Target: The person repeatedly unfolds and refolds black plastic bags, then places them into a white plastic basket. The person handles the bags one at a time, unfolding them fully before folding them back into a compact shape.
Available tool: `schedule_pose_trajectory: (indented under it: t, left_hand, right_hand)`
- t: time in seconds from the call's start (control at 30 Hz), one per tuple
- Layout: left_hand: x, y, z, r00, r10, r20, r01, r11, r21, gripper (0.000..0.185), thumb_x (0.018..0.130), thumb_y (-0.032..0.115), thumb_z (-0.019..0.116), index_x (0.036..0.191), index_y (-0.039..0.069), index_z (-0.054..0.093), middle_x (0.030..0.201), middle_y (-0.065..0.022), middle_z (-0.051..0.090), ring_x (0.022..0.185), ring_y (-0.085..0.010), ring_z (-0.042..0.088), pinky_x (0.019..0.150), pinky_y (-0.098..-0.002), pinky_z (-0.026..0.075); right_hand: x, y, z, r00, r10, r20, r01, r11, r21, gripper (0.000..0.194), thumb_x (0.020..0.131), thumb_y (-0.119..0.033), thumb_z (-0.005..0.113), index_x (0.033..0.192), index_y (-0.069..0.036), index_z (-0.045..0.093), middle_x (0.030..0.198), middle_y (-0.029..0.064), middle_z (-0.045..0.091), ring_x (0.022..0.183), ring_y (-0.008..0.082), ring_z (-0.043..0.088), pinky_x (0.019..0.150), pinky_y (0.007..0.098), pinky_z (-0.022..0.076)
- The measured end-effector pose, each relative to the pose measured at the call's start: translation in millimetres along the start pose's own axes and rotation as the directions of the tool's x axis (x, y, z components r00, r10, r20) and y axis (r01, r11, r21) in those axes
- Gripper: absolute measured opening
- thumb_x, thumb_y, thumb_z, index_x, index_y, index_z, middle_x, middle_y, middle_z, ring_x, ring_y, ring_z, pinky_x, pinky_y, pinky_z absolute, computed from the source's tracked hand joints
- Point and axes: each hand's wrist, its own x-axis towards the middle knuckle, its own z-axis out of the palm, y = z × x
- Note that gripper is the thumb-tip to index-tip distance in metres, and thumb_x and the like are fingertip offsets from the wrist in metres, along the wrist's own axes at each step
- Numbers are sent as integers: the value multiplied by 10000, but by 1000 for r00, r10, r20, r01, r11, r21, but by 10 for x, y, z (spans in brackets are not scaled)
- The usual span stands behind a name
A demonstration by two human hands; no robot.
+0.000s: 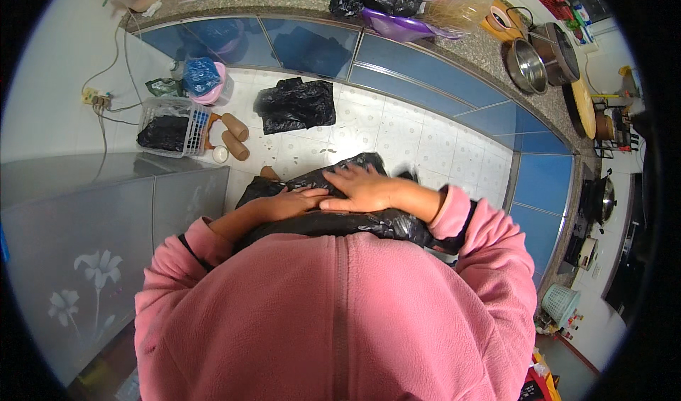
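Observation:
A large black plastic bag point(367, 222) lies bunched in front of my body, its surface crinkled and shiny. My left hand point(291, 201) rests on it with the fingers stretched out flat. Palm down beside it, my right hand point(364, 189) has its fingers spread over the plastic, and its fingertips are slightly blurred. The two hands meet near the bag's middle, and neither grips anything visible. Whatever the bag contains is hidden. On the tiled floor ahead lies another black plastic bag point(298, 105), loosely spread.
To the left stand a grey cabinet with a flower pattern point(111, 209) and a plastic basket point(186, 127) holding black plastic. Brown cylinders point(235, 137) lie near a pink-rimmed bucket point(215, 89). Blue cabinets point(409, 60) run under the granite counter point(473, 55), which bears a steel pot point(526, 65).

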Motion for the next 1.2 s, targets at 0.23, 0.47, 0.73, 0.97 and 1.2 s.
schedule_pose_trajectory:
  t: [0.23, 0.47, 0.73, 0.97, 1.2]
  left_hand:
    - [-289, -320, 514, 938, -257, -235, 127, 881, -456, 670, 967, 597, 413, 1531, 268, 265, 1595, -104, 207, 1466, -323, 206, 1178, -530, 174]
    - [-902, -344, 1063, 774, -71, -629, -314, 820, -479, 526, 980, 251, 532, 1471, 145, 374, 1468, -106, 414, 1356, -256, 385, 1129, -393, 294]
    - [-1303, -228, 1139, 783, -265, -563, -159, 789, -593, 518, 942, 130, 561, 1437, 103, 413, 1393, -92, 491, 1289, -220, 445, 1091, -365, 339]
    - [-1584, -183, 941, 792, -370, -485, -9, 788, -616, 521, 908, 23, 586, 1408, 66, 448, 1327, -80, 558, 1230, -187, 497, 1058, -341, 378]
    - [-1584, -203, 411, 674, -496, -547, -71, 694, -717, 367, 939, 73, 601, 1300, 26, 554, 1185, -51, 648, 1092, -164, 585, 985, -337, 441]
  right_hand:
    - [16, 729, 1046, 974, -193, -118, 204, 527, 825, 656, 1007, -407, 488, 1521, -61, 272, 1527, 208, 326, 1399, 297, 362, 1163, 356, 277]
    - [-397, 1045, 1387, 960, -33, -278, 276, 264, 924, 566, 986, -197, 547, 1507, -113, 340, 1445, 145, 469, 1304, 215, 470, 1102, 324, 354]
    - [-1168, 1242, 987, 986, -129, 108, -15, 575, 818, 749, 759, -177, 809, 1394, 2, 456, 1398, 113, 516, 1274, 200, 458, 1097, 329, 340]
    - [-887, 1090, 1015, 941, 75, -330, 217, 615, 758, 481, 921, -409, 668, 1192, -21, 582, 1079, 60, 627, 966, 184, 546, 883, 336, 472]
    - [-761, 1176, 884, 919, 276, -280, 249, 144, 958, 465, 915, -240, 684, 1319, -51, 550, 1246, 45, 598, 1156, 168, 533, 1018, 346, 417]
